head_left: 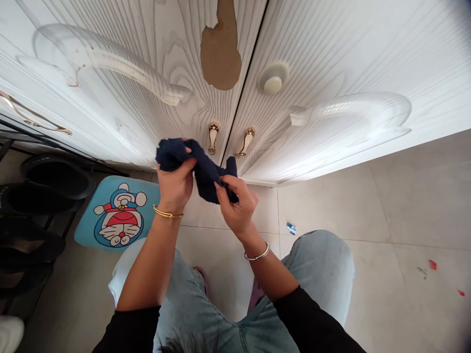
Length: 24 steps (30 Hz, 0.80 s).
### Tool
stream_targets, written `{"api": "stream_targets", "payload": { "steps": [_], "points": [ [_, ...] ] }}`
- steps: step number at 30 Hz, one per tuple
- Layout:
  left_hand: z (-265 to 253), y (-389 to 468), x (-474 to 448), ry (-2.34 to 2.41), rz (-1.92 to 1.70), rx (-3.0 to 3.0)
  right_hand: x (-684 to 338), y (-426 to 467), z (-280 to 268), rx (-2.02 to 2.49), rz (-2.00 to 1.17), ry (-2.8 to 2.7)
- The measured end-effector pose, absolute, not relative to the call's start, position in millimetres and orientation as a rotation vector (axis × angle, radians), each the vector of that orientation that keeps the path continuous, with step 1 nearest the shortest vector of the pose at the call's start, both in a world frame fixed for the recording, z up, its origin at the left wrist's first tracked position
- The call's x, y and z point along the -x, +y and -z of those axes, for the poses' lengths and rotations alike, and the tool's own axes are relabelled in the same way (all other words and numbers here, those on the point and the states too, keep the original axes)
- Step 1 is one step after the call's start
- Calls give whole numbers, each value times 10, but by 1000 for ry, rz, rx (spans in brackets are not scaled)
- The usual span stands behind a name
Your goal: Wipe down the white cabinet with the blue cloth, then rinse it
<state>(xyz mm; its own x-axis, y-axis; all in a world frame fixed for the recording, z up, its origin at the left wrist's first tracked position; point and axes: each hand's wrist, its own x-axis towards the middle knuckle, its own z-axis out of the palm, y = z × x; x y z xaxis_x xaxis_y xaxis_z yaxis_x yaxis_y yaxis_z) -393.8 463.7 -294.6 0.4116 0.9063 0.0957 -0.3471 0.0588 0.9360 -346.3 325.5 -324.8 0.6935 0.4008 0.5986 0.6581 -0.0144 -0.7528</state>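
Note:
A dark navy cloth point(206, 169), soft and bunched up, stretches between my two hands in front of the lower cabinet doors. My left hand point(177, 182) grips its left end, the thumb pressed on the fabric. At the other end, my right hand point(237, 202) pinches the cloth between thumb and fingers. Just beyond the cloth are two gold and cream door handles, the left handle point(213, 137) and the right handle point(246, 142). Folds hide some of my fingertips.
White wood-grain cabinet doors point(312, 44) rise ahead, with clear curved handles and a round white knob point(273, 78). A blue cartoon mat point(86, 220) lies left, beside a rack with dark shoes point(55, 179). Small scraps, one a blue wrapper point(291, 228), dot the tiled floor point(331, 206).

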Motion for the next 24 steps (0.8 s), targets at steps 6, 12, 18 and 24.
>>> {"api": "stream_targets", "payload": {
  "steps": [6,12,18,24],
  "points": [
    [3226,4692,3590,764,-1114,-1070,3354,3546,3271,1696,281,-744],
    [3375,4501,3362,912,-1053,-1224,3189,3561,3374,1746,241,-678],
    [3318,4467,3180,877,-1070,-1179,3158,3498,3365,1707,176,-671],
    [3241,4595,3037,891,-1112,-1139,3039,3475,3167,1723,120,-726]
  ]
}}
